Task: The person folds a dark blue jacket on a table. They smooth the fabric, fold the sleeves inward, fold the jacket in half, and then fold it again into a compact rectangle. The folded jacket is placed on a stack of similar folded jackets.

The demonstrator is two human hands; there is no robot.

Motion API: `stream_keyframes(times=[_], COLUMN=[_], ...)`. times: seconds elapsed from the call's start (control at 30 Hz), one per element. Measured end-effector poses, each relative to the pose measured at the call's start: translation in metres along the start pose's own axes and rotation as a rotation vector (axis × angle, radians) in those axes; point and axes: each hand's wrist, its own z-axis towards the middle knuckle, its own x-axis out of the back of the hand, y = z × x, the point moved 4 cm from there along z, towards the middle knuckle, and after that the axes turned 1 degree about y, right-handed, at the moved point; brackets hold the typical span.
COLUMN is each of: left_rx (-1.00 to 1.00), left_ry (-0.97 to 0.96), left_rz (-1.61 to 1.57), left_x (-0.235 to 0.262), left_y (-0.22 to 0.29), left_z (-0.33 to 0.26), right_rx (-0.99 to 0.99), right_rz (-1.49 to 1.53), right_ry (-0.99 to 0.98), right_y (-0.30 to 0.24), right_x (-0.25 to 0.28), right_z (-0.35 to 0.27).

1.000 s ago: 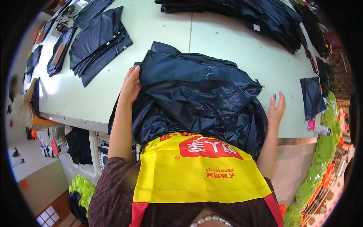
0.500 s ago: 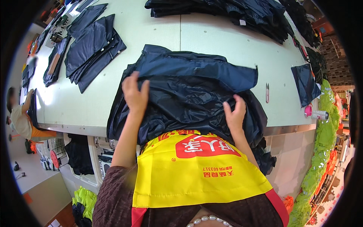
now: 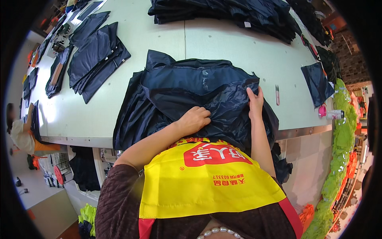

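Your right hand pinches the dark cloth at its right edge; left hand curled mid-cloth, can't tell if gripping. Cloth's at the near table edge: uneven pull could slide slick layers off. Snips, just right, could snag it. Pale table, dark stack far, co-worker left, green heap right.

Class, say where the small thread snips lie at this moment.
In the head view, right of centre, the snips lie on the pale table, just right of the right hand and the dark fabric.
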Motion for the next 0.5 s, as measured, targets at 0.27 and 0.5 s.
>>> stream_keyframes(times=[0.27, 0.5], left_rx=[0.237, 0.256], left_ry=[0.143, 0.010], left_rz=[0.132, -0.027], left_x=[-0.010, -0.047], left_y=[-0.012, -0.029], left_z=[0.047, 0.032], right_rx=[0.398, 0.745], right_rz=[-0.294, -1.079], right_ry=[-0.026, -0.690], right_y=[-0.018, -0.022], right_x=[-0.024, -0.121], right_z=[-0.016, -0.075])
